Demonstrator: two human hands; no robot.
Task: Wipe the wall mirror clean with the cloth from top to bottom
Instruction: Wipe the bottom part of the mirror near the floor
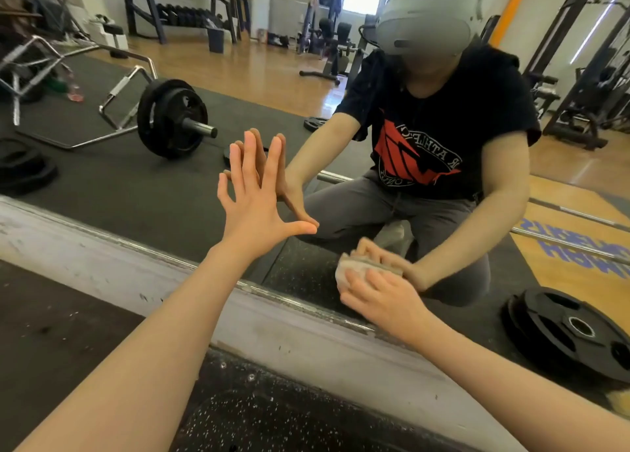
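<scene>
Kneeling on the speckled rubber floor [272, 417] of a gym, a person works the lowest strip of the wall mirror [170, 185], just above its scuffed pale ledge [102, 257]. The right hand [385, 298] presses a bunched whitish cloth [347, 271] against the glass, fingers curled over the wad; the left hand [255, 206] is spread flat on the mirror, fingers straight, thumb out, meeting its own reflection and bracing the body.

With the cloth this close to the bottom edge, the wipe looks to be in its final passes. Doing them well would likely mean keeping the cloth flat and firmly loaded, running overlapping strokes right down to the metal trim, and then going over the spot under the bracing palm, which may leave a print.

Beside the ledge lies a black weight plate [576, 332]. Deeper in the glass, the reflection shows a loaded hex bar [170, 117], a dumbbell rack [177, 5] and cable machines [593, 63]. The black T-shirt [443, 121] carries a red-and-white crest whose mirrored lettering appears to include "ATHLETIC"; blue lettering on the wooden platform [576, 243] is reversed and cut off, so it cannot be read.
</scene>
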